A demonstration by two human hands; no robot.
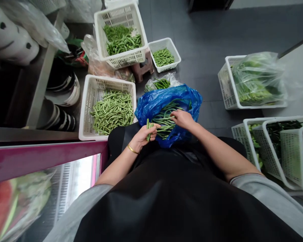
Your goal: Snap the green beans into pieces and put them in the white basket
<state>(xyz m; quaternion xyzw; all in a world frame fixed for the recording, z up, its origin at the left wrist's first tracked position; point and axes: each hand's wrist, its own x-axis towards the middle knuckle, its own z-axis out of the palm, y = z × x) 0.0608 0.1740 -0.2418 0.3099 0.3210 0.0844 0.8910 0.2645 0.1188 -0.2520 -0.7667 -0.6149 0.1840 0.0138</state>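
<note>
Short pieces of green bean [148,129] are held in my left hand [143,135], its fingers curled round them at the near left edge of a blue plastic bag [151,102]. Long green beans [166,117] lie inside the open bag, which rests at my lap. My right hand [183,118] is over the bag's right part, fingers bent and pressed together at the long beans; what they grip is too small to make out. Left of the bag stands a white basket [83,111] with a heap of short bean pieces [113,112].
A white basket [126,59] of green vegetables sits on a brown stool [143,69], beside a small basket [168,69] of green pods. On the right are a basket [226,87] with bagged greens and several more baskets [270,158]. A pink-edged case [47,156] borders the left.
</note>
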